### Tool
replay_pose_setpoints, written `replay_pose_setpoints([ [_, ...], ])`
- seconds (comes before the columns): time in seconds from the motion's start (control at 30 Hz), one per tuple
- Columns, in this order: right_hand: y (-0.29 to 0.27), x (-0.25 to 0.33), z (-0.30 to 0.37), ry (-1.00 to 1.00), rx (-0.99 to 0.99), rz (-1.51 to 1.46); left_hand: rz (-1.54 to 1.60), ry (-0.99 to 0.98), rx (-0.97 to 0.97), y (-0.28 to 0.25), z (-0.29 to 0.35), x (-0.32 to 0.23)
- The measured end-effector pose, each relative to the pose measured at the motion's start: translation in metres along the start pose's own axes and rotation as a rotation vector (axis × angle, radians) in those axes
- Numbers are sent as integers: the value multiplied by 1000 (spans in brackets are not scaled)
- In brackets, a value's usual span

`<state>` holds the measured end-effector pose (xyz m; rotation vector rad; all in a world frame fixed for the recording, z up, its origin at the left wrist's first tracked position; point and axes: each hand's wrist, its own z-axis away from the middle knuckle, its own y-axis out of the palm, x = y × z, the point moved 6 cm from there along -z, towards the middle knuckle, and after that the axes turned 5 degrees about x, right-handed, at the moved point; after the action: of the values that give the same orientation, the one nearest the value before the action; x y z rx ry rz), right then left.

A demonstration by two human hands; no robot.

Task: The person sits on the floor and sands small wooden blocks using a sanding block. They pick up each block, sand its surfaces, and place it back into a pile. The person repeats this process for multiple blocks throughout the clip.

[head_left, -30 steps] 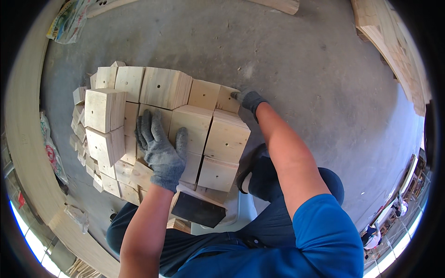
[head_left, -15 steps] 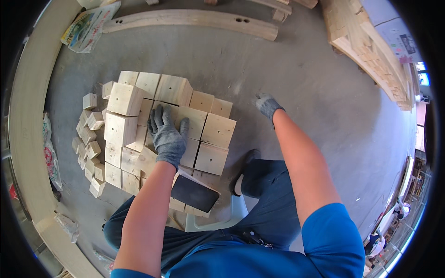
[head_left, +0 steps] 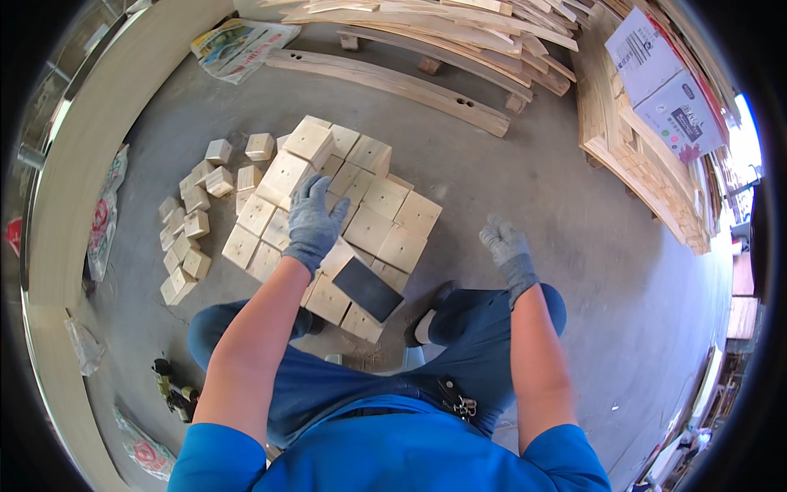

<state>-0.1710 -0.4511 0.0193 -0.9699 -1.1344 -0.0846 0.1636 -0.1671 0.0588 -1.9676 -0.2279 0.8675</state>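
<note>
My left hand (head_left: pixel 314 220), in a grey knit glove, reaches over a stack of pale wooden blocks (head_left: pixel 385 201). Its fingers are apart, near the edge of a raised block (head_left: pixel 284 178) at the stack's left; whether they touch it I cannot tell. Several blocks show a small hole or dark dot in their faces. A flat piece with a black top (head_left: pixel 369 289) lies tilted on the near side of the stack. My right hand (head_left: pixel 506 246), gloved alike, hangs over the floor right of the stack, holding nothing, its fingers loosely extended.
Small wooden blocks (head_left: pixel 195 223) are scattered left of the stack. A long beam (head_left: pixel 385 88) lies beyond, before piled wooden strips (head_left: pixel 492 49). At far right, a cardboard box (head_left: pixel 672 107) sits on stacked boards (head_left: pixel 631 156). Plastic bags (head_left: pixel 106 217) lie along the left.
The view has shifted, showing more of the far strips. My left hand has moved from the stack's middle toward its raised left blocks. My right hand has drawn nearer my right knee.
</note>
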Motion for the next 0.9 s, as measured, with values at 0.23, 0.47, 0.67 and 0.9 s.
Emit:
replay_pose_setpoints([
  [0.23, 94, 20, 68, -29, 162, -226, 110, -233, -39, -72, 132, 48],
  [0.47, 135, 87, 109, -125, 276, 174, 233, -338, -108, -74, 185, 53],
  [0.67, 156, 146, 121, -226, 316, 477, 214, -391, -73, -66, 193, 61],
  [0.9, 175, 166, 124, -316, 370, 560, 204, -389, -41, -59, 185, 61],
])
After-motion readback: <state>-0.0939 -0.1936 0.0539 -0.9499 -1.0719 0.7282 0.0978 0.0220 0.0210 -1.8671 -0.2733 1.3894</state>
